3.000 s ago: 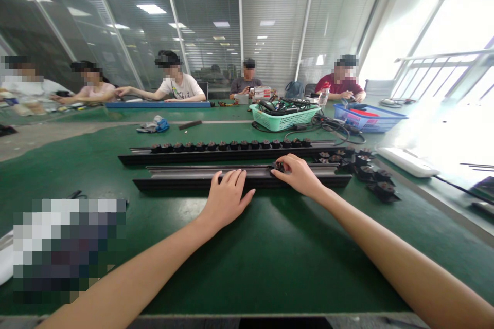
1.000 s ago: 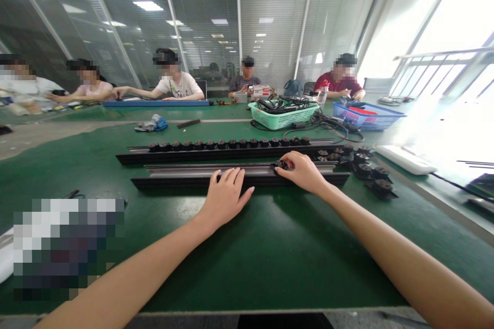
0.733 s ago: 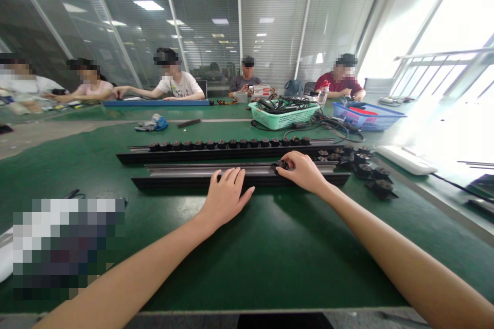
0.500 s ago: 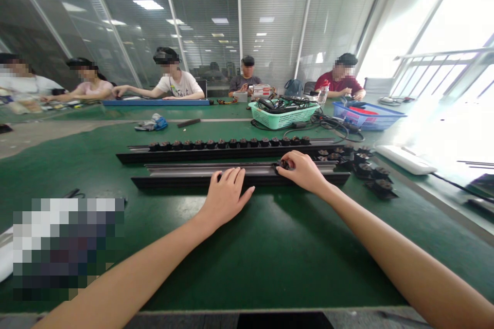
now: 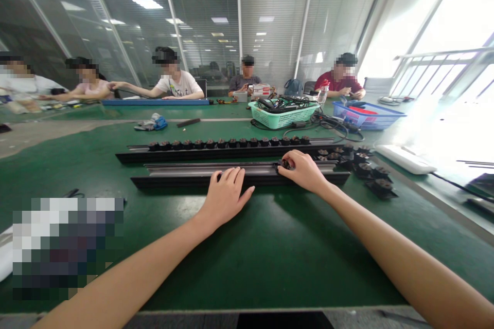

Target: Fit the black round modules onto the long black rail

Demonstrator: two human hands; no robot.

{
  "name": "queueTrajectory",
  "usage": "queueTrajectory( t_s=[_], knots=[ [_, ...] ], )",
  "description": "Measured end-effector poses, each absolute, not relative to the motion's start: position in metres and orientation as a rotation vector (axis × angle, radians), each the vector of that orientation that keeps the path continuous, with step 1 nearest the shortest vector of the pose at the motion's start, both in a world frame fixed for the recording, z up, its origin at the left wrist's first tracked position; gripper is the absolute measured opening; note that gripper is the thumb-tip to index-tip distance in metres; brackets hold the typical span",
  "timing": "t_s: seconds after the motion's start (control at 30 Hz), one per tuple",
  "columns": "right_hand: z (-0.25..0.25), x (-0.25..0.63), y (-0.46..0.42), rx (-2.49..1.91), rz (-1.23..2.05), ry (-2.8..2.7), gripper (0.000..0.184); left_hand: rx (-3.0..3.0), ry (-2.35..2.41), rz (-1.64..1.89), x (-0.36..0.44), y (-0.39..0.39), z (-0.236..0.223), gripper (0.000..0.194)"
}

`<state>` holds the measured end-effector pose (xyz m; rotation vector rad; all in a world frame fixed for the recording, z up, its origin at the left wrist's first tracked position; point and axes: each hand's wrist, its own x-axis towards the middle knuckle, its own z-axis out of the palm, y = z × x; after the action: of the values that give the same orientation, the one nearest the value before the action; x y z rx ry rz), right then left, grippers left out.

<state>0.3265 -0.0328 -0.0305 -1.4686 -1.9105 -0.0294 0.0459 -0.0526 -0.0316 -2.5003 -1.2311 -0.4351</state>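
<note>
Fingers of the right hand (image 5: 304, 170) closed in a pinch around a small black fan-like component (image 5: 286, 164), low in the open groove of the near channel rail (image 5: 173, 182), towards its right end. Fingers of the left hand (image 5: 226, 193) loosely spread over the front wall of the same rail, left of the component, with nothing visibly pinched. Probably light and stiff, this small piece, and awkward to grip by its uneven top (partly hidden by the hand, so impossible to say how fully seated). Best taken, by the look of it, by opposite sides of the dark body, gently, in case of fine parts. For the rail, likely rigid, smooth and inclined to slide; steadier under pressure on the long outer wall than at one tip.

Behind, nearly parallel, the far channel rail (image 5: 227, 155), with a row of similar components (image 5: 198, 145) upright along it, and a loose cluster (image 5: 380, 185) off the right ends. Underneath, a glossy green tabletop (image 5: 270, 257), apparently hard and slick. Further back, a mint-green basket (image 5: 283, 119) of cables, a blue basket (image 5: 368, 119) and a crumpled grey-blue cloth (image 5: 152, 122). Beyond, seated people, a glass partition (image 5: 266, 20) and, to the right, harsh window glare.
</note>
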Motion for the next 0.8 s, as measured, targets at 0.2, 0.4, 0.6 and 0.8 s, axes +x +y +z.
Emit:
queueTrajectory(
  t_s=[0.2,0.4,0.6,0.8],
  knots=[
    [-0.0309,0.3269,-0.0326,-1.477,-0.048,-1.911,0.015,-2.514,-1.240,-0.425,0.0462,-0.0528,-0.0311,0.057],
    [-0.0304,0.3271,-0.0327,-1.490,-0.050,-1.907,0.016,-2.509,-1.253,-0.408,0.0465,-0.0537,-0.0298,0.056],
    [-0.0294,0.3275,-0.0330,-1.491,-0.044,-1.907,0.015,-2.501,-1.242,-0.412,0.0459,-0.0525,-0.0313,0.057],
    [-0.0289,0.3278,-0.0331,-1.510,-0.070,-1.917,0.015,-2.503,-1.255,-0.397,0.0465,-0.0533,-0.0297,0.056]
  ],
)
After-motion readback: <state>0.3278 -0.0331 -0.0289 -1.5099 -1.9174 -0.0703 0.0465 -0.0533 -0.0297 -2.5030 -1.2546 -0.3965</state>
